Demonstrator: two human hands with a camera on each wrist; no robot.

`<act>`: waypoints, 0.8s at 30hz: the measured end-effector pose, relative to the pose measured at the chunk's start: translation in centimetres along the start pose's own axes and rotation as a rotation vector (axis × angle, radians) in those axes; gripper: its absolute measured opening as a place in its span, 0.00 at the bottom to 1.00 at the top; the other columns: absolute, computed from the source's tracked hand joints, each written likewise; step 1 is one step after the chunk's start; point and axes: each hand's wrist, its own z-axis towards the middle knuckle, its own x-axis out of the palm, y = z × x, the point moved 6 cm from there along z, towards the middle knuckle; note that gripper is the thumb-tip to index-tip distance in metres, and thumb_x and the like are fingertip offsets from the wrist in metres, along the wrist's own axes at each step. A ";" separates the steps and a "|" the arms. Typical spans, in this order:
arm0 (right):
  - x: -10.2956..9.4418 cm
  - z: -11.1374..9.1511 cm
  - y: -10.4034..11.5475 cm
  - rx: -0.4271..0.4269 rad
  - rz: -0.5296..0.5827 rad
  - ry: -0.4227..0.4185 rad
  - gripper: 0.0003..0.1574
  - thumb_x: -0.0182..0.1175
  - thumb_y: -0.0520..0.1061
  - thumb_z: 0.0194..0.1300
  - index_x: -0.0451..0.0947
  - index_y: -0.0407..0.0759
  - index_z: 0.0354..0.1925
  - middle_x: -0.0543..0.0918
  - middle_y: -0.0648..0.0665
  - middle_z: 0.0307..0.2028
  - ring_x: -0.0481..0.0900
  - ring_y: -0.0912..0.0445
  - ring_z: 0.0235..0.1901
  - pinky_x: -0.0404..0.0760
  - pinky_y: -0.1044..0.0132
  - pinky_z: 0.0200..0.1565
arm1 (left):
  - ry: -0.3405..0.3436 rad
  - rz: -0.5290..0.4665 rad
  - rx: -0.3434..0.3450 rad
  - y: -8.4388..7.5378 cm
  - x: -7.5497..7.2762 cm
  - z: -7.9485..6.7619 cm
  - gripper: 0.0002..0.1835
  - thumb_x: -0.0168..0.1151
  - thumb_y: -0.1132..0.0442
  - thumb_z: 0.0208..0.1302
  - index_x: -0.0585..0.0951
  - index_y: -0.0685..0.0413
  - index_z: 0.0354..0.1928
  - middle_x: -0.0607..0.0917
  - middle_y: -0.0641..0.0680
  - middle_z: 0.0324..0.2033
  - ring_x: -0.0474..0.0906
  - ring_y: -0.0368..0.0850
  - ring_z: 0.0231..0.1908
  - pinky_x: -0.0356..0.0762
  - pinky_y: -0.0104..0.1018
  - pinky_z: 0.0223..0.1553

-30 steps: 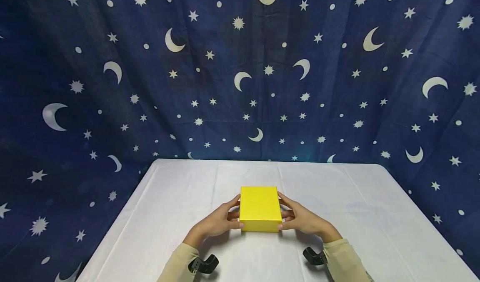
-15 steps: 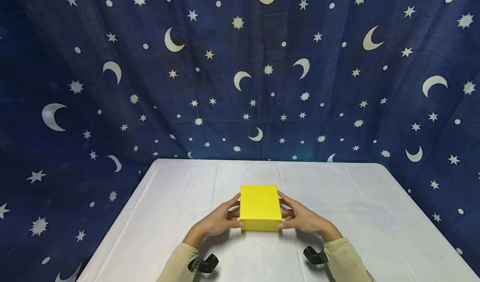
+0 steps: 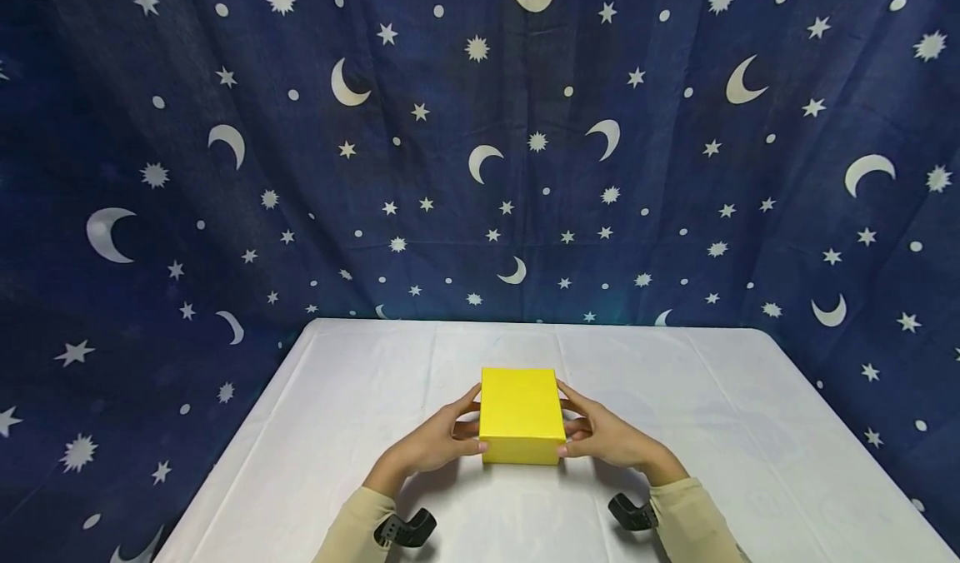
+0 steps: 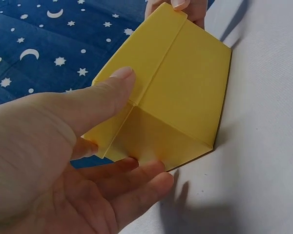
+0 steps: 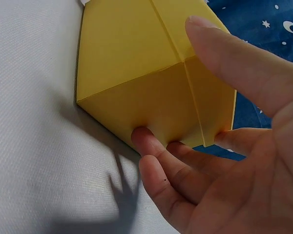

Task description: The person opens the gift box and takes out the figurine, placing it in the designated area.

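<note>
A yellow box point(image 3: 521, 405) with a fitted lid point(image 4: 129, 63) rests upright on the white-covered table. My left hand point(image 3: 435, 440) holds it at the left side, thumb on the lid's front and index finger at its far corner. At the opposite side my right hand point(image 3: 603, 434) grips the lid the same way, its thumb point(image 5: 202, 29) pressed to the front band. The other fingers point(image 5: 149, 141) of each hand lie against or near the lower side walls. A seam between lid and body shows in both wrist views. The box's inside is hidden.
White cloth covers the table point(image 3: 375, 371), which has a straight back edge. Behind it hangs a dark blue curtain point(image 3: 450, 238) printed with moons and stars. Black wrist mounts point(image 3: 406, 528) stick out from both sleeves over the cloth.
Top of the box stands slightly higher than before, while its bottom edge stays put. Both hands keep the same hold.
</note>
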 end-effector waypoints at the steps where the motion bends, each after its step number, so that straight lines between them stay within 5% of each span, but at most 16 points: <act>1: 0.0 0.0 0.1 -0.002 -0.004 -0.001 0.69 0.72 0.45 0.63 0.32 0.46 0.82 0.52 0.19 0.74 0.77 0.36 0.63 0.82 0.57 0.60 | -0.003 0.004 0.001 -0.1 0.0 0.0 0.51 0.68 0.59 0.67 0.45 0.49 0.82 0.65 0.66 0.74 0.75 0.60 0.67 0.77 0.49 0.64; 7: -0.3 0.0 0.4 -0.015 -0.027 -0.014 0.69 0.72 0.45 0.63 0.34 0.47 0.82 0.54 0.20 0.74 0.75 0.36 0.64 0.80 0.49 0.62 | -0.016 0.016 0.012 -0.4 -0.2 0.0 0.52 0.69 0.59 0.66 0.45 0.49 0.82 0.66 0.65 0.74 0.75 0.60 0.66 0.77 0.51 0.65; 19: -0.7 0.0 0.6 -0.047 -0.078 -0.051 0.65 0.72 0.47 0.63 0.40 0.42 0.81 0.59 0.24 0.74 0.77 0.38 0.63 0.79 0.58 0.58 | -0.025 -0.006 0.037 -1.0 -0.1 -0.1 0.52 0.69 0.62 0.66 0.45 0.53 0.82 0.65 0.64 0.74 0.71 0.63 0.69 0.72 0.55 0.69; 24: -0.7 -0.2 0.6 -0.025 -0.084 -0.065 0.63 0.72 0.48 0.63 0.43 0.41 0.81 0.57 0.26 0.76 0.77 0.40 0.63 0.78 0.53 0.61 | -0.033 0.030 0.014 -1.3 -0.2 -0.2 0.52 0.70 0.59 0.66 0.46 0.53 0.82 0.64 0.61 0.75 0.68 0.62 0.71 0.71 0.55 0.69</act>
